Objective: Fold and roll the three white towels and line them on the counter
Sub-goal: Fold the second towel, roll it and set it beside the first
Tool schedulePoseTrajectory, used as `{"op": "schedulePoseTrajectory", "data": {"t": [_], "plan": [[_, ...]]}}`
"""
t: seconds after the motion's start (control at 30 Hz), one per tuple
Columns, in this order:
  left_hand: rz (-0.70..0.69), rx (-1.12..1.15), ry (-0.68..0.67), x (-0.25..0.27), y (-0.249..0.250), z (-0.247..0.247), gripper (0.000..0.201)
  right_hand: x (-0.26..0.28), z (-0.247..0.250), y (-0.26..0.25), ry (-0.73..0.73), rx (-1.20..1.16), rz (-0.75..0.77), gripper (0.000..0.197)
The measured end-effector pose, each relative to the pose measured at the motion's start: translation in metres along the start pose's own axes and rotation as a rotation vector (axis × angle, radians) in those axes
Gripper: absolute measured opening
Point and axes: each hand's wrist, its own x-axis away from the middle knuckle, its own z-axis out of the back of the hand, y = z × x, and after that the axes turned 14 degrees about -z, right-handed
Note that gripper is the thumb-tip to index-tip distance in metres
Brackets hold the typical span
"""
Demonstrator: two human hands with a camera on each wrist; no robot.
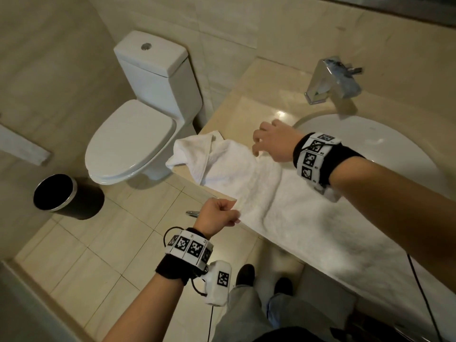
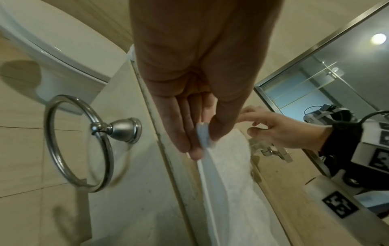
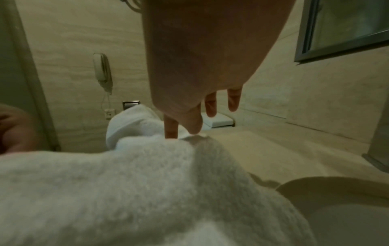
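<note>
A white towel (image 1: 296, 213) lies flat along the front of the beige counter (image 1: 259, 95), its near edge at the counter's lip. A second white towel (image 1: 195, 154) lies crumpled at the counter's left end and hangs partly over the corner. My left hand (image 1: 234, 215) pinches the flat towel's near left corner between thumb and fingers; the left wrist view shows that pinch (image 2: 203, 139). My right hand (image 1: 256, 149) hovers over the far left corner with fingers spread. Its thumb and forefinger touch the towel edge (image 3: 183, 134). No third towel is in view.
A white sink basin (image 1: 370, 139) and a chrome faucet (image 1: 330, 80) sit right of the towels. Left of the counter stands a toilet (image 1: 138, 134), with a black bin (image 1: 61, 196) on the tiled floor. A chrome towel ring (image 2: 80, 143) hangs on the counter's side.
</note>
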Motion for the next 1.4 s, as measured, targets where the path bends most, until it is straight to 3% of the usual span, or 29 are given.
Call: {"op": "schedulePoseTrajectory", "data": {"t": [0.1,0.2,0.37,0.47,0.6,0.73,0.83,1.0,1.17,1.27,1.33,1.4], "plan": [[0.033,-0.021,-0.043,0.001,-0.003,0.002,0.023,-0.004,-0.015,-0.012,-0.105,-0.003,0.064,0.046],[0.06,-0.069,-0.062,-0.002,-0.009,0.006,0.015,-0.011,-0.02,-0.012,-0.145,0.142,0.021,0.036],[0.075,-0.052,-0.033,-0.008,-0.007,0.014,0.018,-0.022,-0.006,-0.003,0.051,0.235,-0.136,0.01],[0.1,-0.001,0.085,-0.018,-0.006,0.026,0.012,-0.033,-0.005,-0.003,0.124,0.115,-0.257,0.02],[0.273,-0.054,0.174,-0.034,-0.021,0.038,0.019,-0.033,-0.012,-0.029,0.173,-0.032,-0.253,0.011],[0.334,-0.081,0.198,-0.045,-0.026,0.032,0.016,-0.022,-0.03,-0.044,0.085,-0.367,-0.377,0.058],[0.303,-0.179,0.186,-0.046,-0.034,0.029,0.017,-0.001,-0.041,-0.06,0.109,-0.502,-0.395,0.063],[0.291,-0.23,0.169,-0.047,-0.035,0.03,0.007,0.041,-0.077,-0.086,-0.209,-0.553,-0.412,0.064],[0.197,-0.438,0.085,-0.045,-0.025,0.031,0.011,0.065,-0.096,-0.079,-0.191,-0.635,-0.469,0.06],[0.048,-0.685,-0.014,-0.044,-0.01,0.023,0.016,0.098,-0.105,-0.071,-0.204,-0.752,-0.697,0.06],[-0.031,-0.819,0.01,-0.046,0.002,0.012,0.016,0.129,-0.116,-0.066,-0.235,-0.807,-0.88,0.06],[-0.145,-0.935,0.02,-0.053,0.011,-0.002,0.028,0.162,-0.129,-0.062,-0.293,-0.838,-1.032,0.059]]}}
